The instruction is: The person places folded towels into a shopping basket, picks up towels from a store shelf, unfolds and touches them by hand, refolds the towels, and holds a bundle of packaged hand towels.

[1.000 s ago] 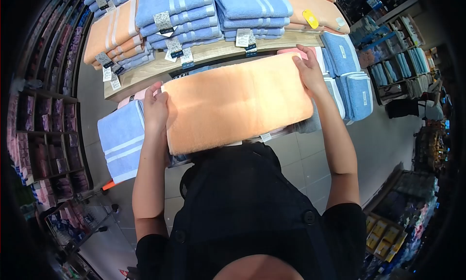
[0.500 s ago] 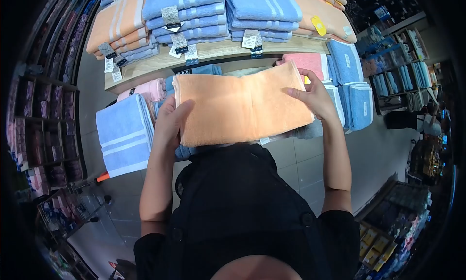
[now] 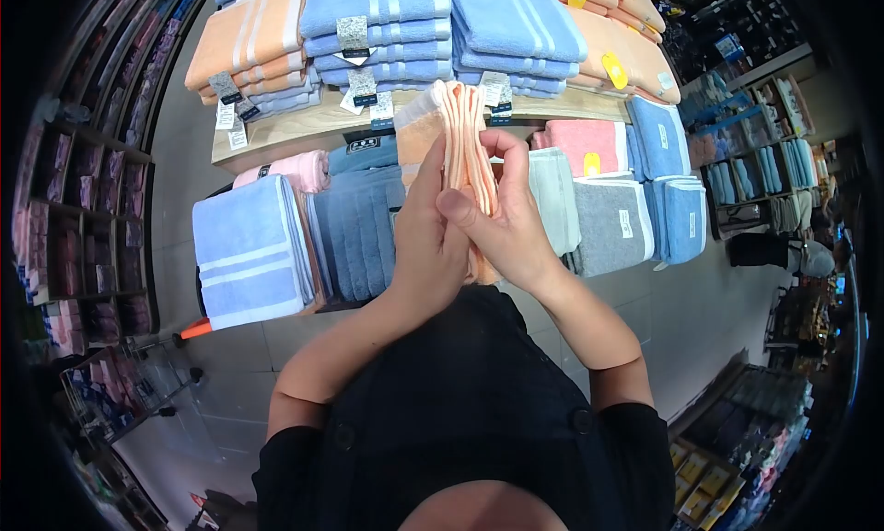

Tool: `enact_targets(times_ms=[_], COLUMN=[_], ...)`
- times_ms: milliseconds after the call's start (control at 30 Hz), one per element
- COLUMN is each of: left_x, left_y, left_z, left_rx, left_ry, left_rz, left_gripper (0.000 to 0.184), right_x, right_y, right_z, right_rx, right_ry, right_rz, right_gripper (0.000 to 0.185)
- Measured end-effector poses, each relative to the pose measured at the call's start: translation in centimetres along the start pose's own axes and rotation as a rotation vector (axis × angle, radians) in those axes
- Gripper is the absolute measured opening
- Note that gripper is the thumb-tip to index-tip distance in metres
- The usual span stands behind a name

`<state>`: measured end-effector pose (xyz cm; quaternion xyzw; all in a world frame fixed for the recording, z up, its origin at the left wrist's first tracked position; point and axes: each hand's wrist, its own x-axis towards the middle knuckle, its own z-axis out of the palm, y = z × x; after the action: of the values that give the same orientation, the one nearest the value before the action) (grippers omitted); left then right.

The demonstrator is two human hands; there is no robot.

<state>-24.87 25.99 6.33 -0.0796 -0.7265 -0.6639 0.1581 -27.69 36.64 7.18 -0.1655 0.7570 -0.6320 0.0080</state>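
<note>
An orange towel (image 3: 468, 149) with pale edges is folded into a narrow upright bundle between my two hands, its stacked layers facing up. My left hand (image 3: 431, 222) presses against its left side, the fingers mostly hidden. My right hand (image 3: 511, 218) grips it from the right, thumb across the near side and fingers curled around the far side. Just beyond are dark blue towels (image 3: 354, 232) at the left and a pale green towel (image 3: 551, 199) at the right, standing in the lower row.
A wooden shelf (image 3: 267, 137) bears stacked blue towels (image 3: 378, 6) and orange towels (image 3: 244, 34) with hanging tags. A light blue towel (image 3: 249, 245) stands at the lower row's left end, grey (image 3: 612, 225) and pink towels (image 3: 585, 144) at right. A person (image 3: 783, 253) is at far right.
The orange towel was held wide and flat between both hands; now it is folded into a narrow bundle. My hands have come together at the middle, and the lower row shows more.
</note>
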Motion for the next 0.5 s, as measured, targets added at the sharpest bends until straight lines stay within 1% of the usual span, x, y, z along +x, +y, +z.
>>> enact_targets(times_ms=[67,100,167,200,300,367,400,500], left_x=[-0.7,-1.0,-1.4,-1.7,-2.9,-3.7,-3.6,-3.9], left_y=[-0.5,-0.6,-0.4,-0.3,-1.4,-5.5,-6.1,-6.2], left_z=[0.7,0.9,0.5,0.2,-2.0,-3.7,-4.0,-3.8], left_rx=[0.09,0.134,-0.052,-0.146,-0.015,-0.126,-0.18,-0.102], left_ry=[-0.073,-0.108,-0.283,-0.37,-0.181,-0.017,0.066,0.127], left_rz=[0.109,0.164,0.033,-0.033,0.092,-0.175,-0.309,-0.432], left_gripper=[0.052,0.052,0.05,0.049,0.045,0.046,0.047,0.056], right_x=[-0.1,0.1,0.8,0.8,0.5,-0.4,-0.6,-1.0], right_y=[-1.0,-0.6,1.5,2.6,4.5,4.9,5.3,5.6], right_z=[0.1,-0.1,-1.4,-2.3,-5.2,-6.2,-6.5,-6.8], right_rx=[0.296,0.438,0.717,0.795,0.992,1.083,1.108,1.121], right_ry=[-0.02,0.036,0.148,0.156,0.19,0.241,0.232,0.189], right_rz=[0.063,0.148,0.323,0.361,0.487,0.581,0.591,0.582], right_gripper=[0.048,0.049,0.051,0.05,0.047,0.047,0.05,0.05])
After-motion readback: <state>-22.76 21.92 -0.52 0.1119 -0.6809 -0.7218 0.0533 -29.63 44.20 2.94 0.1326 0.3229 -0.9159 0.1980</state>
